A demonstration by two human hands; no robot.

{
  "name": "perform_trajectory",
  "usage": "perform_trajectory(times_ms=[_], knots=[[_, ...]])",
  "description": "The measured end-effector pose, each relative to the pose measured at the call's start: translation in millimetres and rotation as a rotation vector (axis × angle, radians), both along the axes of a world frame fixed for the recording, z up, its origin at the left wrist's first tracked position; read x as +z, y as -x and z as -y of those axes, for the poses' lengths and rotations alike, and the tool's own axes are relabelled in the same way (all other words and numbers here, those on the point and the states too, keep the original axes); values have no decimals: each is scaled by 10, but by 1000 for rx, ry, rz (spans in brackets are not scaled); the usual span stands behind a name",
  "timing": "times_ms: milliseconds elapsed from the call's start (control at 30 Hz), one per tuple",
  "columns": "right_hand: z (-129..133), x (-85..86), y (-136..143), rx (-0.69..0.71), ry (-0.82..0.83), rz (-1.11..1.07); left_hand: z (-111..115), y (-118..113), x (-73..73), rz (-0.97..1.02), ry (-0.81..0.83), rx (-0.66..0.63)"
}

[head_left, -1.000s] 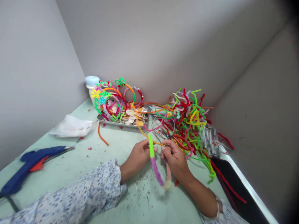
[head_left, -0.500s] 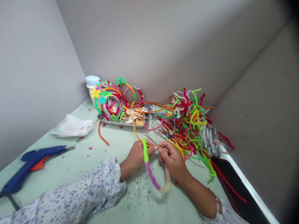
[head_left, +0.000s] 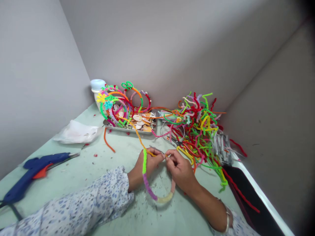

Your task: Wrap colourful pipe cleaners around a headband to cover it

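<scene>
My left hand [head_left: 147, 165] is closed on an orange pipe cleaner [head_left: 138, 133], whose loose end rises toward the tray. A curved band [head_left: 149, 187] wrapped in green, purple, cream and pink fuzz hangs below both hands. My right hand [head_left: 180, 167] pinches at the same spot, its fingertips meeting those of my left hand on a bit of orange. The band's pink end goes up behind my right hand, where it is hidden. A thin grey strip shows just above the left fingers.
A metal tray [head_left: 128, 130] holds shell-like pieces and colourful headbands [head_left: 118, 108]. At the right lies a heap of pipe cleaners [head_left: 199, 131] with scissors [head_left: 177, 142]. A blue glue gun [head_left: 31, 173], plastic bag [head_left: 77, 132] and white jar [head_left: 97, 88] are at the left.
The hanging band has swung left and its loop looks wider. The loose orange end has shifted left too. Both hands have stayed nearly in place, fingertips together.
</scene>
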State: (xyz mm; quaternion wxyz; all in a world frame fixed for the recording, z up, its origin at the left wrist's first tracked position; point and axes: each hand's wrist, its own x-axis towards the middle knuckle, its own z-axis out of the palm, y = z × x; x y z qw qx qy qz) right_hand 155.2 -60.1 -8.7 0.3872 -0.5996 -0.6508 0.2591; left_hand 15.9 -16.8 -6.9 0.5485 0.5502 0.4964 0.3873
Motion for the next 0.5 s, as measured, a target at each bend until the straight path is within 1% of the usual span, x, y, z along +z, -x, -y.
perform_trajectory(times_ms=[167,233,400,500], knots=[[-3,18,12,-6,-10,51,21,-9,100,-106,-36,-26],[-1,20,15,-13,-14,72,28,-11,127,-113,-53,-22],[12,37,25,-26,-22,114,36,-19,151,-113,-90,-20],[14,49,31,-22,-20,106,34,-28,138,-103,-83,-2]])
